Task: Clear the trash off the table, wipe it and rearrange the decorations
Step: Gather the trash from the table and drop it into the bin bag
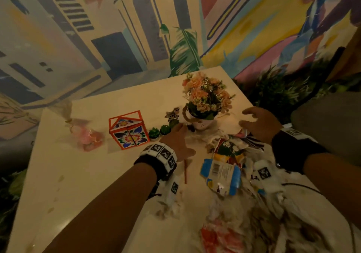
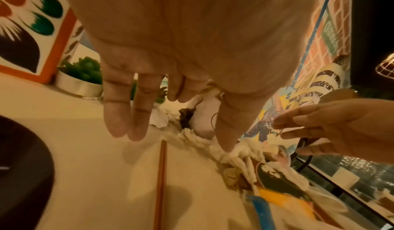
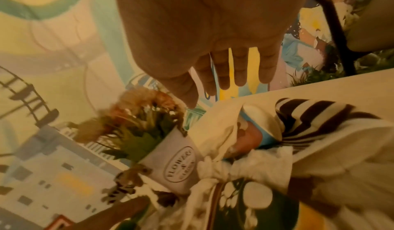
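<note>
Crumpled wrappers and tissue (image 1: pixel 224 176) crowd the table's (image 1: pixel 93 184) near right corner as a person's left hand (image 1: pixel 178 141) and right hand (image 1: pixel 260 122) hover over the pile, fingers loosely spread and holding nothing. Just beyond the litter, toward the far edge, stands a white flower pot (image 1: pixel 203 114), with two tiny succulents (image 1: pixel 159 131) and an orange-framed floral box (image 1: pixel 128 130) in a row to its left. A careless sweep could, by appearances, topple the pot or drag the succulents along with the trash. One thin brown stick (image 2: pixel 161 181) lies apart. Motion blur obscures the nearest litter; a pinkish object (image 1: pixel 87 135) near the left edge is hard to identify.
</note>
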Motion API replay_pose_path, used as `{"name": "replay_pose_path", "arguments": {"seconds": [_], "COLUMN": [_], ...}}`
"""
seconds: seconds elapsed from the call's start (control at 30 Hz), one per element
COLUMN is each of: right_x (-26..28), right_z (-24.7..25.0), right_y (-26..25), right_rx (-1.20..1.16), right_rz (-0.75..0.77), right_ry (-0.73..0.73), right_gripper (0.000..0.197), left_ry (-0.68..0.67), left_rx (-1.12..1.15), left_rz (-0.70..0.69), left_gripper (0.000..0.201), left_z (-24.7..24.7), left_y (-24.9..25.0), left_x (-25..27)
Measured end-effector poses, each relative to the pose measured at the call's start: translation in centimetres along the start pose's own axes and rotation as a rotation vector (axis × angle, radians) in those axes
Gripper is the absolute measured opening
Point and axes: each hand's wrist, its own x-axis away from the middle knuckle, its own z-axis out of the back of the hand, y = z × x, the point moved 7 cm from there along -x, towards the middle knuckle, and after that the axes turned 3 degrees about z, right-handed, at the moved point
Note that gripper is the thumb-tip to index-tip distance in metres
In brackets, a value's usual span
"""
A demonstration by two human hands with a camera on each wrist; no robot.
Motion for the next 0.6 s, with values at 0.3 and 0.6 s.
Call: {"name": "replay_pose_path", "arguments": {"seconds": [0.3, 0.6], "right_x": [-7.2, -6.1], "right_z": [-5.8, -7.2], "right_y": [-0.6, -1.2], "right_rx": [0.220, 0.385], "right_rz": [0.031, 0.055], "right_ry": [-0.343, -0.471], "right_gripper": [0.091, 0.060], "left_ry": [0.030, 0.111], "left_rx": [0.039, 0.053], "left_rz": [0.054, 0.002], "left_gripper": [0.114, 0.084], "left_z": [-0.9, -0.7], "left_y": [0.3, 0.8], "left_x": [-4.5, -4.9]}}
